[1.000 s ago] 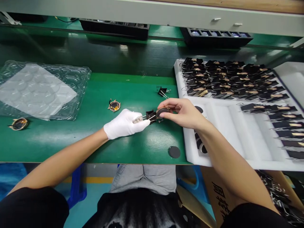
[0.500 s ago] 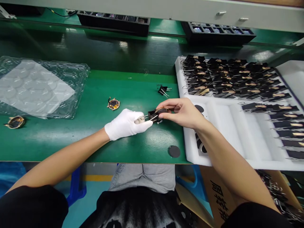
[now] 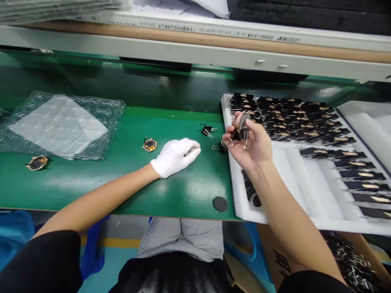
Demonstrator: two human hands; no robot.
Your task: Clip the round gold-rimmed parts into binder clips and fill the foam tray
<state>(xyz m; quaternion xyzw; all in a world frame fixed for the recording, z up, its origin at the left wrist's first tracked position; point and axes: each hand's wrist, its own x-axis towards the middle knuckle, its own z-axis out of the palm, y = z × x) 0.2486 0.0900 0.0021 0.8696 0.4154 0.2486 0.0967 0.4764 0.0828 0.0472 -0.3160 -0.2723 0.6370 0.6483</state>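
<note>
Raised over the left edge of the white foam tray (image 3: 238, 205), my right hand (image 3: 258, 148) is closed around a watch case (image 3: 239, 119). A dark grey disc (image 3: 244, 120) lies against the case, and a black binder clip with wire handles (image 3: 245, 140) is on it; fingers partly hide these. My left hand (image 3: 177, 158), in a white glove, rests on the green table with curved fingers, a gap beside the thumb, and nothing visible in it. A second binder clip (image 3: 220, 147) lies by my right fingertips, and another binder clip (image 3: 208, 130) stands farther back.
Clipped watch cases (image 3: 287, 116) fill rows of the foam tray. Two loose watch cases, one (image 3: 150, 145) near my left hand and one (image 3: 38, 163) farther left, lie beside a clear plastic tray (image 3: 114, 112). A dark disc (image 3: 220, 204) is near the table edge. A shelf (image 3: 183, 47) crosses above.
My left hand has let go of the binder clip. My right hand has lifted the watch case with its clip up and right, turning palm up. The view has tilted upward.
</note>
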